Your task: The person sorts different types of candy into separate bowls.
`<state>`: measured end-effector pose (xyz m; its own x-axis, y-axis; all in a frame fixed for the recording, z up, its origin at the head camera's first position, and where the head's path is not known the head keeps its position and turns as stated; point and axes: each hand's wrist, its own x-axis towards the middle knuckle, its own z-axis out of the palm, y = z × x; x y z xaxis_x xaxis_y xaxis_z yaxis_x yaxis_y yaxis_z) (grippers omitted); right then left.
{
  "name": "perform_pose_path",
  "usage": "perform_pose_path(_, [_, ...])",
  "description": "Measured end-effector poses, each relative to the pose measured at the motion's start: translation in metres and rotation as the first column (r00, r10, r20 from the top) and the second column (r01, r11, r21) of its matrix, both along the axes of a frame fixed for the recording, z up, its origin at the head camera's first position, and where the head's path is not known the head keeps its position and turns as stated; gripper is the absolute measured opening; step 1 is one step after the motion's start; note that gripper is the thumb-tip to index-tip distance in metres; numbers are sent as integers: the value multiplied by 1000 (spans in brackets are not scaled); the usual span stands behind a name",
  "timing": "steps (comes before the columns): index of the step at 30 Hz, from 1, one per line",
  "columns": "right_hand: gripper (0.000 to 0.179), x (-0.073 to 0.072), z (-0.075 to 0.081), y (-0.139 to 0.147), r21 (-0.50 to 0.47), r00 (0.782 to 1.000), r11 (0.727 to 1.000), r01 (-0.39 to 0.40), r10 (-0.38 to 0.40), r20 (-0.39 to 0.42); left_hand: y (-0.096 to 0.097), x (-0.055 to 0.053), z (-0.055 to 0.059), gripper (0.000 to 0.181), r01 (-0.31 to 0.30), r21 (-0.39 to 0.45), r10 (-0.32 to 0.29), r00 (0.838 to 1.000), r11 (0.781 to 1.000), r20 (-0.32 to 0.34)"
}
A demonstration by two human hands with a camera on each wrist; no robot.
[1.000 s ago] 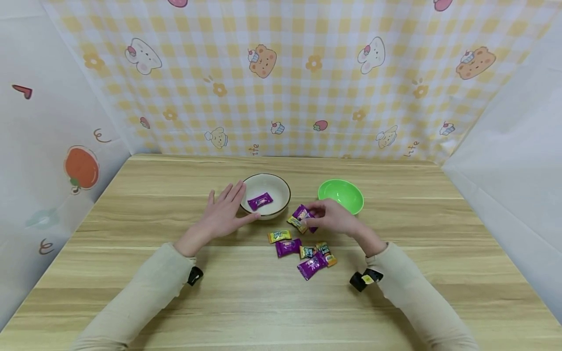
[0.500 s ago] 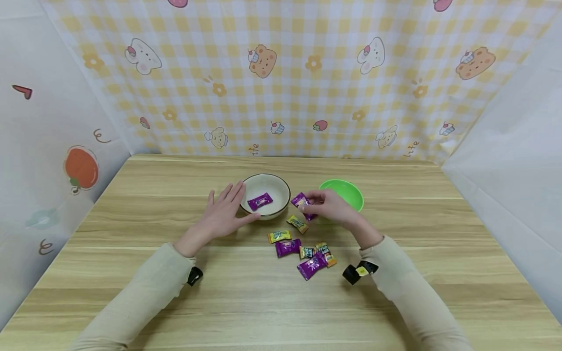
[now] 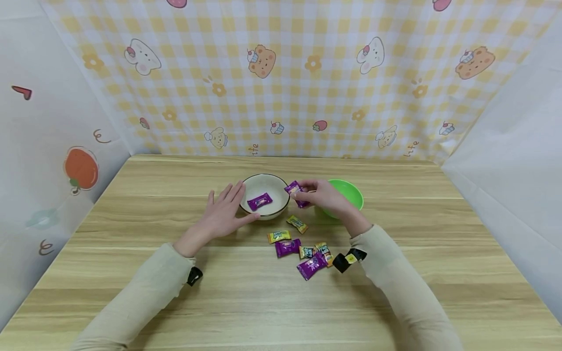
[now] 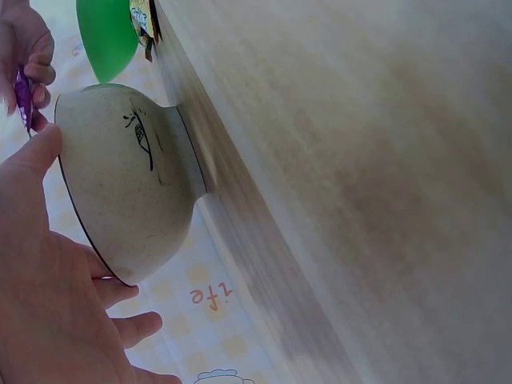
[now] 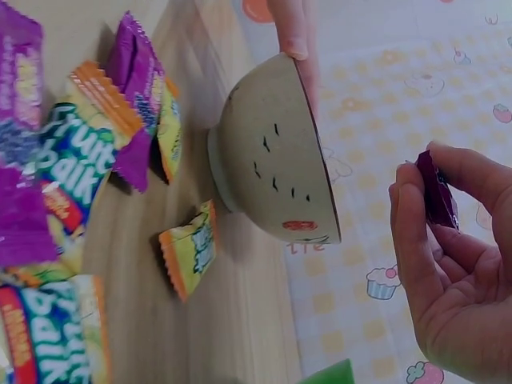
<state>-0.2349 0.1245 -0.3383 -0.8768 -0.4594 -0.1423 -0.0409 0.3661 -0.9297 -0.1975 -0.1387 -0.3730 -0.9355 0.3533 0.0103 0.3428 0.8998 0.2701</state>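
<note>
My right hand [image 3: 325, 196] pinches a purple-wrapped candy [image 3: 295, 189] between thumb and fingers, raised by the right rim of a cream bowl [image 3: 281, 207]. The right wrist view shows this purple candy [image 5: 437, 192] held above rim height, apart from the bowl [image 5: 272, 152]. Inside the bowl lies another purple candy [image 3: 260, 201]. My left hand [image 3: 219, 213] rests against the bowl's left rim with fingers straight and spread. In the left wrist view its thumb and fingers touch the dark rim of the bowl [image 4: 128, 176].
A green bowl [image 3: 347, 191] stands to the right, partly behind my right hand. In front of the bowls lie a yellow candy [image 3: 297, 224], another yellow candy [image 3: 279, 236], a purple candy [image 3: 288, 247] and a small pile with a purple candy [image 3: 312, 266] on top.
My right hand has lifted the purple candy off the table, away from the yellow one beside it, and carried it up and left to the cream bowl's rim. The left hand stays put.
</note>
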Motion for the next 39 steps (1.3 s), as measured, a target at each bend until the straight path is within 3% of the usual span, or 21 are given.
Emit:
perform_pose_path(7, [38, -8, 6, -12, -12, 996, 997, 81, -81, 35, 0, 0, 0, 95, -1, 6, 1, 1000, 1000, -1])
perform_pose_path(23, [39, -30, 6, -33, 87, 991, 987, 133, -134, 5, 0, -1, -1, 94, 1, 4, -1, 1000, 1000, -2])
perform_pose_path(33, [31, -33, -1, -49, 132, 992, 984, 117, -109, -67, 0, 0, 0, 93, 2, 0, -2, 1000, 1000, 13])
perform_pose_path(39, [34, -32, -5, -50, 81, 994, 991, 106, -103, -36, 0, 0, 0, 93, 2, -1, -2, 1000, 1000, 13])
